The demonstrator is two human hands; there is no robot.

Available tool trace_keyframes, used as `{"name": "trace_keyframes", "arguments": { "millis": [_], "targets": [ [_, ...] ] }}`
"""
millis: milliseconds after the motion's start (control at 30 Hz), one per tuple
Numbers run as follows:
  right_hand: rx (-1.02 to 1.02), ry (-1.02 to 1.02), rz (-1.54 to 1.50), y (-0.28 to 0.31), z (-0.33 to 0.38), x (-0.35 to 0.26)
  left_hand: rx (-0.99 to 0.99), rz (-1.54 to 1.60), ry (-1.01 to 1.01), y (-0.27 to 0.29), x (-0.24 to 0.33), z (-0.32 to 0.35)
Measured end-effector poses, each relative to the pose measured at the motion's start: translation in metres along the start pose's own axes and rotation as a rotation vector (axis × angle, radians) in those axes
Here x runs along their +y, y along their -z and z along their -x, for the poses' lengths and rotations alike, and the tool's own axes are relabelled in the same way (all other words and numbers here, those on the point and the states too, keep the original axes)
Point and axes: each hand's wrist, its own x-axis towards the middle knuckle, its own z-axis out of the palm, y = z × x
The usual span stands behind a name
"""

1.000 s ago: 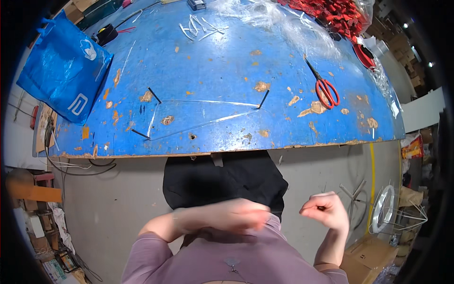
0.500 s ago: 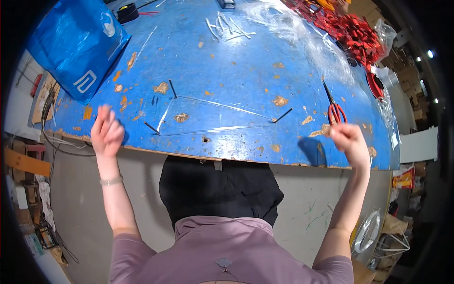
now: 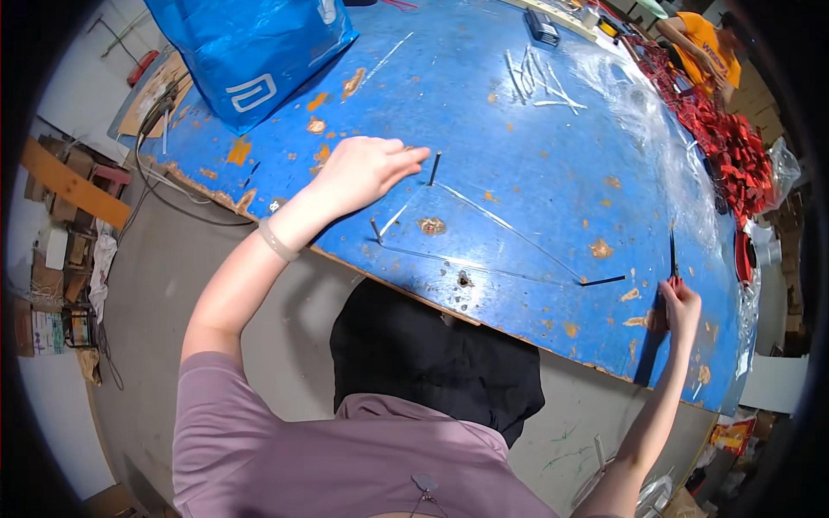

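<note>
Three thin black pegs stand in the blue tabletop: a far peg [image 3: 435, 168], a near left peg [image 3: 376, 230] and a right peg [image 3: 603, 281] that looks strongly tilted. Shiny clear strand [image 3: 505, 220] runs around them in a triangle. My left hand [image 3: 367, 173] is open just left of the far peg, its fingers stretched toward the peg's top; whether they touch it I cannot tell. At the right, my right hand [image 3: 682, 306] closes on the red handles of a pair of scissors [image 3: 674, 255], whose dark blades point away from me.
A blue bag [image 3: 250, 56] stands at the far left. White strips [image 3: 540, 82] lie near a dark stack [image 3: 542, 28] at the back. Clear plastic film [image 3: 617, 95] and a red heap [image 3: 717, 142] cover the right side. A person in orange [image 3: 704, 47] is beyond.
My view has turned, shifting the table's contents. My left hand has come in from the left edge to the far peg and its fingers have straightened. My right hand has taken hold of the scissors.
</note>
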Motion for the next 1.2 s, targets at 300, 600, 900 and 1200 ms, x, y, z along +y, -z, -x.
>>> {"name": "trace_keyframes", "arguments": {
  "millis": [300, 600, 900, 1200],
  "targets": [
    [0.042, -0.247, 0.098, 0.07, 0.134, 0.071, -0.034, 0.015, -0.309, 0.001, 0.004, -0.007],
    [-0.217, -0.765, -0.192, 0.097, 0.336, 0.091, 0.145, 0.617, -0.08, 0.058, 0.086, 0.006],
    [-0.649, -0.752, -0.591, 0.123, 0.392, 0.001, -0.506, 1.359, -0.902, -0.074, 0.421, 0.089],
    [-0.545, -0.604, -0.506, 0.152, 0.343, 0.007, -1.721, 2.096, -0.013, -0.052, 0.282, 0.06]
  ]
}}
